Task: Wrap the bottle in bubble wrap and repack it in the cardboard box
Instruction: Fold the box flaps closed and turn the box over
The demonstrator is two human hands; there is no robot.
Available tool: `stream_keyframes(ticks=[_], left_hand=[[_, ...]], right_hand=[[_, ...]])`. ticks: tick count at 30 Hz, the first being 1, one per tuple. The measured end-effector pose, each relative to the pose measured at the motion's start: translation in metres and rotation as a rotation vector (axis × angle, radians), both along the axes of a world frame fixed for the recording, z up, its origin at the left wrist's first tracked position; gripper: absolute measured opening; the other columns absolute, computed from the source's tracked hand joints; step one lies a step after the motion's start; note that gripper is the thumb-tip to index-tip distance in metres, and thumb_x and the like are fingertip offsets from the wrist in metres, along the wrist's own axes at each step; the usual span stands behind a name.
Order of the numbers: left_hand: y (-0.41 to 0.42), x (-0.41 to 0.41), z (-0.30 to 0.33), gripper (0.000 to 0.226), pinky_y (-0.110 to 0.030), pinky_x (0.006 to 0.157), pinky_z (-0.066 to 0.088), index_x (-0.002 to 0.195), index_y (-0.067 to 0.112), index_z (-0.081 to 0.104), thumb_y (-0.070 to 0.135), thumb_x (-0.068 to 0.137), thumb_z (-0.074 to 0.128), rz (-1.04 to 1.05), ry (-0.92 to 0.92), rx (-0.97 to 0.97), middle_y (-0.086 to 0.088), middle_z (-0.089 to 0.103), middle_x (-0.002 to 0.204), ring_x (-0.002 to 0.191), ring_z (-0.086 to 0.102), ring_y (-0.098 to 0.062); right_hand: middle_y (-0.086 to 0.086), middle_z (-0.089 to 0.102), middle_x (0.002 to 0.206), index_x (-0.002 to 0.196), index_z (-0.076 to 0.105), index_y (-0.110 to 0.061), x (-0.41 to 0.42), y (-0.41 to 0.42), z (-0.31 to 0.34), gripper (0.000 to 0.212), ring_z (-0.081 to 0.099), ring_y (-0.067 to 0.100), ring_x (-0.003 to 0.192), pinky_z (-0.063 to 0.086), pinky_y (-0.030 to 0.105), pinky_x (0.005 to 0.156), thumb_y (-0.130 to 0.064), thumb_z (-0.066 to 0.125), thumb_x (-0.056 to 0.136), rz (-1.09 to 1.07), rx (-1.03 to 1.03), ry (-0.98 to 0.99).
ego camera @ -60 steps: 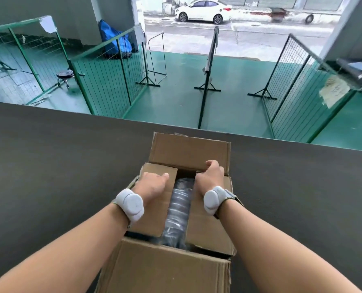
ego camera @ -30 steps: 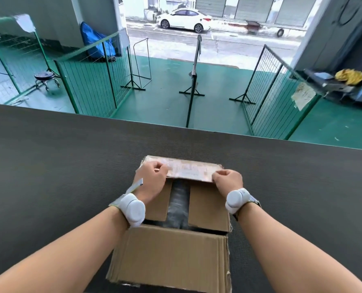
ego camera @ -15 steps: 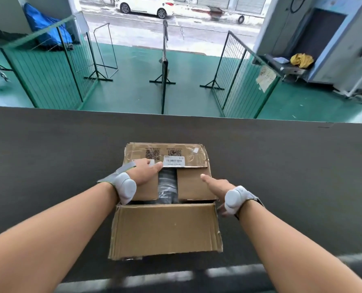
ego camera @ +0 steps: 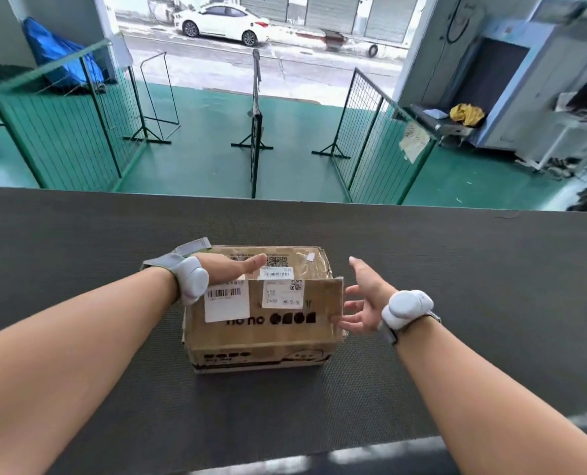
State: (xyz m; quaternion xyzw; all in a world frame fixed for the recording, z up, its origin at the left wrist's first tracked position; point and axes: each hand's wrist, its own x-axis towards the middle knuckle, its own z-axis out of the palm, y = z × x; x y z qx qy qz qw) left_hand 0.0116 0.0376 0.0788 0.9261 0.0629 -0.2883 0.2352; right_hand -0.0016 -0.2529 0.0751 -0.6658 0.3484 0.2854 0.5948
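A brown cardboard box (ego camera: 278,323) with white barcode labels sits on the dark grey mat (ego camera: 456,286), all its top flaps folded down. My left hand (ego camera: 232,269) lies flat on the far flap at the box's left side, fingers stretched out. To the right of the box my right hand (ego camera: 362,301) hovers with fingers spread, its fingertips close to the near flap's right edge. The bubble-wrapped bottle is hidden inside the box.
The mat's far edge (ego camera: 285,200) drops to a green floor with wire fence panels (ego camera: 59,121). A grey scanner machine (ego camera: 511,80) stands at the far right. A pale strip runs along the mat's near edge (ego camera: 370,454).
The near flap has been folded up over the box, covering the wrapped bottle. My right hand has come off the flap to the box's right side. My left hand now presses flat.
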Motion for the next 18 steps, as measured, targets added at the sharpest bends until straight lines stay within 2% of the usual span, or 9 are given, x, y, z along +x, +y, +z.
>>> stream_keyframes(ticks=[1,3,4,6,8,11,13,16,18], left_hand=[[0.001,0.003,-0.002,0.105,-0.041,0.103,0.046,0.116,0.028,0.072,0.104,0.058,0.030,-0.017,-0.010,0.009,0.004,0.071,0.116,0.113,0.065,-0.022],[0.000,0.006,-0.013,0.079,-0.036,0.081,0.057,0.093,0.020,0.076,0.091,0.068,0.051,-0.055,-0.091,0.063,0.003,0.076,0.094,0.088,0.071,-0.016],[-0.001,0.005,-0.019,0.065,-0.035,0.076,0.060,0.088,0.018,0.076,0.080,0.072,0.061,-0.072,-0.149,0.100,0.002,0.077,0.090,0.083,0.072,-0.015],[-0.002,0.007,-0.027,0.048,-0.031,0.071,0.061,0.084,0.021,0.077,0.067,0.075,0.067,-0.094,-0.269,0.214,0.006,0.077,0.086,0.078,0.071,-0.012],[-0.002,0.008,-0.029,0.038,-0.026,0.068,0.058,0.081,0.025,0.077,0.062,0.074,0.069,-0.103,-0.351,0.280,0.010,0.075,0.081,0.075,0.068,-0.009],[-0.002,0.012,-0.038,0.035,-0.024,0.067,0.056,0.078,0.027,0.075,0.061,0.072,0.072,-0.064,-0.359,0.315,0.012,0.071,0.081,0.077,0.066,-0.011],[-0.005,0.010,-0.046,0.032,-0.026,0.069,0.056,0.076,0.027,0.074,0.059,0.073,0.074,-0.081,-0.389,0.347,0.010,0.070,0.088,0.082,0.066,-0.013],[-0.008,0.012,-0.056,0.025,-0.033,0.079,0.056,0.076,0.029,0.071,0.053,0.074,0.078,-0.049,-0.396,0.301,0.005,0.059,0.103,0.098,0.060,-0.019],[-0.008,0.016,-0.060,0.024,-0.039,0.086,0.054,0.080,0.030,0.067,0.049,0.072,0.080,0.038,-0.328,0.261,0.004,0.056,0.105,0.105,0.055,-0.023]], right_hand=[[0.015,0.055,0.131,0.129,0.052,-0.012,0.003,0.004,-0.001,0.076,0.073,0.035,0.094,0.064,0.042,0.079,-0.075,0.046,0.088,0.004,-0.025,-0.045],[0.011,0.061,0.118,0.118,0.058,-0.011,0.005,0.017,-0.001,0.058,0.072,0.029,0.093,0.062,0.040,0.089,-0.063,0.050,0.095,0.017,-0.074,-0.162],[0.009,0.066,0.106,0.110,0.063,-0.010,0.005,0.022,-0.002,0.047,0.070,0.026,0.089,0.061,0.039,0.089,-0.054,0.054,0.096,0.016,-0.082,-0.224],[0.005,0.067,0.088,0.096,0.063,-0.012,0.009,0.034,-0.004,0.026,0.065,0.025,0.084,0.057,0.037,0.083,-0.037,0.059,0.099,0.039,-0.100,-0.327],[0.004,0.066,0.087,0.095,0.059,-0.014,0.014,0.043,-0.008,0.015,0.064,0.023,0.081,0.057,0.038,0.078,-0.029,0.061,0.100,0.088,-0.146,-0.406],[0.007,0.065,0.090,0.091,0.062,-0.011,0.026,0.052,-0.024,0.021,0.060,0.019,0.068,0.052,0.034,0.066,-0.030,0.059,0.100,0.200,-0.151,-0.368],[0.004,0.063,0.081,0.088,0.063,-0.012,0.029,0.052,-0.035,0.028,0.054,0.014,0.063,0.046,0.026,0.061,-0.036,0.057,0.101,0.262,-0.139,-0.272],[-0.001,0.059,0.070,0.088,0.063,-0.014,0.036,0.050,-0.044,0.032,0.048,0.010,0.057,0.042,0.021,0.057,-0.040,0.052,0.103,0.277,-0.118,-0.203],[-0.001,0.057,0.070,0.093,0.063,-0.014,0.045,0.050,-0.047,0.036,0.046,0.011,0.056,0.042,0.022,0.058,-0.045,0.049,0.104,0.280,-0.088,-0.136]])
